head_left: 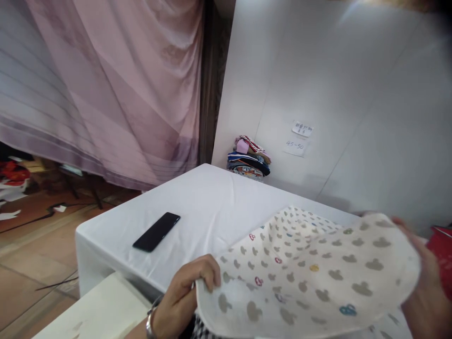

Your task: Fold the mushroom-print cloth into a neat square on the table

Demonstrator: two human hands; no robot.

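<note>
Over the table's near edge I see the left hand (187, 294) pinching the patterned cloth (307, 273) by its corner, the right hand (425, 282) gripping the opposite edge, keeping it spread taut. Phone (156, 231) sits near the left edge, clothes pile (249, 162) at the far corner, both well apart.

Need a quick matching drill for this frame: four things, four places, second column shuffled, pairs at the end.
Things:
1. phone
2. patterned cloth
3. pile of folded clothes
4. paper notes

Places:
A. stuck on the white wall
B. held between left hand and right hand
C. flat on the white table, left of the cloth
D. at the table's far edge, in the corner by the wall

Pairs: 1-C, 2-B, 3-D, 4-A
</note>
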